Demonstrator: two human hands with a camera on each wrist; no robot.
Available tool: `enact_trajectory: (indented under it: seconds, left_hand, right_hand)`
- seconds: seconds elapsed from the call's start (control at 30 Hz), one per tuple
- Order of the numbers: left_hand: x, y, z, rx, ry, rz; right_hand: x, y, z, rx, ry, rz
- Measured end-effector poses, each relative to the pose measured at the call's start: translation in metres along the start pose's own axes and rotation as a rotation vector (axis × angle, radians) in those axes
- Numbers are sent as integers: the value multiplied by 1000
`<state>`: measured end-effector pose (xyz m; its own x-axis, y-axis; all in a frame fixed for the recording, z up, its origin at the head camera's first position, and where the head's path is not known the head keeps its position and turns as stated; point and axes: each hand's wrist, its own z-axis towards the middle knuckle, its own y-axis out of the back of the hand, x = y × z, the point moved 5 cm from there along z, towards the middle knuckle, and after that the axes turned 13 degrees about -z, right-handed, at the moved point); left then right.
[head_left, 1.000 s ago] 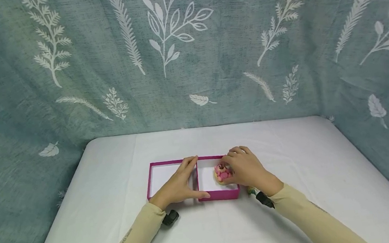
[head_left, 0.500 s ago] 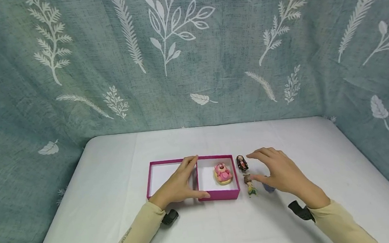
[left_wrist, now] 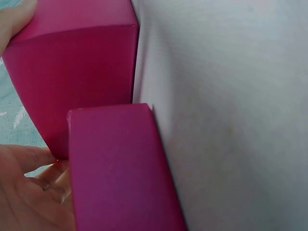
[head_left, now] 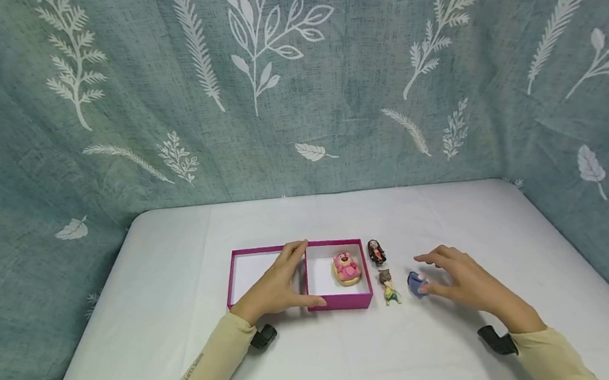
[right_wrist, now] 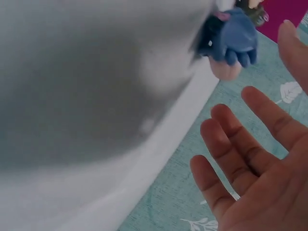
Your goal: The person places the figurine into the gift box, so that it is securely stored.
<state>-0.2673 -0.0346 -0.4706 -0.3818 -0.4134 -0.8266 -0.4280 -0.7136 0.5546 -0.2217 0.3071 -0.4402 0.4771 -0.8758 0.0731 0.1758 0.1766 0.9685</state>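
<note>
My left hand [head_left: 272,288] holds the right-hand magenta box [head_left: 345,301] across its left end. Its thumb lies at the front wall and its fingers reach the back rim. A pink bear figurine [head_left: 347,267] sits inside on the white floor. Over to the right, my right hand [head_left: 459,282] has its fingers spread, thumb and fingertips beside a small blue figurine [head_left: 417,284]. In the right wrist view the blue figurine [right_wrist: 238,36] stands apart from the visible fingertips [right_wrist: 250,94]. Nothing is held in that hand.
A second, shallower magenta box or lid [head_left: 252,271] lies against the left side, partly under my left hand. Right of the boxes lie a dark-haired figurine [head_left: 376,252] and a brown-haired figurine in yellow and green [head_left: 388,287]. A patterned green curtain [head_left: 355,148] hangs behind the white table [head_left: 321,360].
My right hand has let go of the pink bear in the box and moved right, toward the blue figurine. My left hand has stayed on the box.
</note>
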Motion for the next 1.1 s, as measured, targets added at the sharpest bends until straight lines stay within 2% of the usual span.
enact_trajectory:
  seconds: [0.5,0.93,1.1]
  left_hand:
    - [-4,2,1,3,5,-7]
    - [-2,1,0,4,18,-17]
    - [-1,0,0,-3,0,-13]
  right_hand:
    - [3,-16,0,73,6,-27]
    - [6,-18,2,80,22,-27]
    - [5,-19,3,118,12,-27]
